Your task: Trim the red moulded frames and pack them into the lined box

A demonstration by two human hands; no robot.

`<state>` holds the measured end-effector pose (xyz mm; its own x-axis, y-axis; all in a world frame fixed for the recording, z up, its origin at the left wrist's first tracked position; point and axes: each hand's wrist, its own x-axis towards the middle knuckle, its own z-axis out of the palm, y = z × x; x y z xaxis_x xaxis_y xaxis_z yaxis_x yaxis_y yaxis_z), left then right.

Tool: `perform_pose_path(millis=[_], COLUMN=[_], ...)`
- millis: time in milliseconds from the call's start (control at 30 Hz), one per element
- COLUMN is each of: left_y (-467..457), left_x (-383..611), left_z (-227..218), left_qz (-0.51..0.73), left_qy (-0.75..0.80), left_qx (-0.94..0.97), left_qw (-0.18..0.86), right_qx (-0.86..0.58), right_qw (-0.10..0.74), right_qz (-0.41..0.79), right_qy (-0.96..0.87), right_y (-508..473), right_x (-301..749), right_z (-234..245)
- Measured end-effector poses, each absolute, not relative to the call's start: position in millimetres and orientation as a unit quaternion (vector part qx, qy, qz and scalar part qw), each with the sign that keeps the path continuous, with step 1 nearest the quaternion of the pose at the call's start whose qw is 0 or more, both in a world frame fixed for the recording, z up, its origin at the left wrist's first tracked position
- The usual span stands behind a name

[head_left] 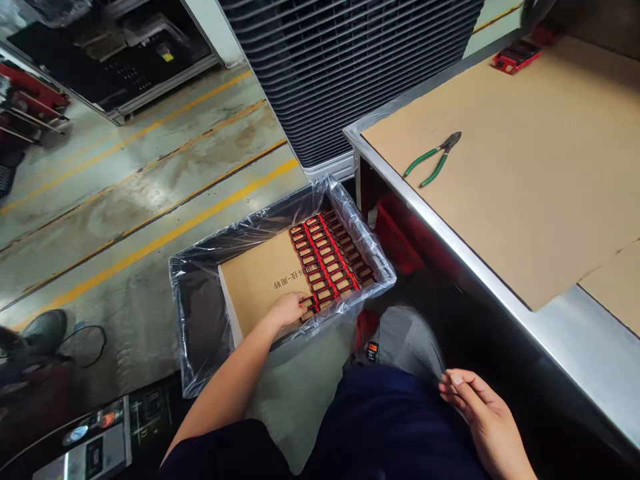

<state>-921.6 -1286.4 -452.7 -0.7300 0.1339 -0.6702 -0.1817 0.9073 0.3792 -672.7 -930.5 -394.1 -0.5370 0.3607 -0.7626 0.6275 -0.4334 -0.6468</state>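
My left hand (289,309) reaches down into a plastic-lined box (200,313) on the floor. Its curled fingers rest on the near end of the rows of small red-and-black framed parts (330,257), beside a cardboard sheet (260,280) with printed characters. What the fingers grip is hidden. My right hand (477,407) hovers above my lap by my dark trousers (390,420), fingers loosely bent and apart, holding nothing.
A metal table (565,327) at right is covered with cardboard (525,160); green-handled pliers (433,159) lie on it and a red tray (515,57) sits at its far end. A large louvred fan (350,67) stands behind the box. Yellow floor lines (150,243) run left.
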Motion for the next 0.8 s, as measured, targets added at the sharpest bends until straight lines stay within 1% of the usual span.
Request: perform_pose_path(millis=[67, 167, 267, 300, 333, 367, 400, 433, 500, 533, 567, 600, 667, 733, 800], left_y=[-1286, -1266, -1195, -1160, -1122, -1085, -1051, -1022, -984, -974, -969, -967, -964, -962, -961], left_x=[-923, -915, -884, -867, -847, -823, -798, -771, -724, -706, -694, -686, -681, -681, -679], left_z=[-435, -397, -360, -352, -345, -340, -337, -336, -336, -338, -340, -343, -345, -345, -342], left_qz=[0.244, 0.312, 0.467, 0.602, 0.702, 0.757, 0.782, 0.787, 0.773, 0.757, 0.734, 0.704, 0.627, 0.554, 0.505], left_qy=[0.911, 0.91, 0.847, 0.752, 0.648, 0.568, 0.517, 0.494, 0.497, 0.509, 0.525, 0.542, 0.579, 0.608, 0.615], left_qx=[-0.05, -0.072, -0.02, -0.007, -0.002, -0.007, -0.016, -0.01, 0.044, 0.093, 0.154, 0.222, 0.363, 0.473, 0.528], left_qw=[0.328, 0.262, 0.253, 0.269, 0.295, 0.323, 0.349, 0.37, 0.393, 0.399, 0.403, 0.402, 0.374, 0.315, 0.295], right_qx=[0.457, 0.404, 0.322, 0.294, 0.268, 0.25, 0.247, 0.261, 0.327, 0.364, 0.392, 0.407, 0.404, 0.383, 0.366], right_qw=[0.096, 0.093, 0.083, 0.069, 0.045, 0.009, -0.036, -0.089, -0.181, -0.21, -0.221, -0.215, -0.171, -0.127, -0.109], right_qz=[-0.699, -0.67, -0.633, -0.629, -0.627, -0.623, -0.614, -0.603, -0.604, -0.626, -0.663, -0.707, -0.785, -0.828, -0.85], right_qy=[0.542, 0.615, 0.699, 0.717, 0.73, 0.741, 0.749, 0.749, 0.704, 0.657, 0.598, 0.536, 0.436, 0.39, 0.364], right_y=[-928, -924, -928, -930, -932, -932, -930, -924, -904, -890, -875, -860, -837, -828, -834], right_x=[-668, -660, -652, -651, -649, -647, -646, -643, -635, -627, -618, -607, -583, -563, -553], right_z=[-393, -389, -376, -369, -362, -356, -350, -345, -338, -336, -334, -332, -329, -327, -324])
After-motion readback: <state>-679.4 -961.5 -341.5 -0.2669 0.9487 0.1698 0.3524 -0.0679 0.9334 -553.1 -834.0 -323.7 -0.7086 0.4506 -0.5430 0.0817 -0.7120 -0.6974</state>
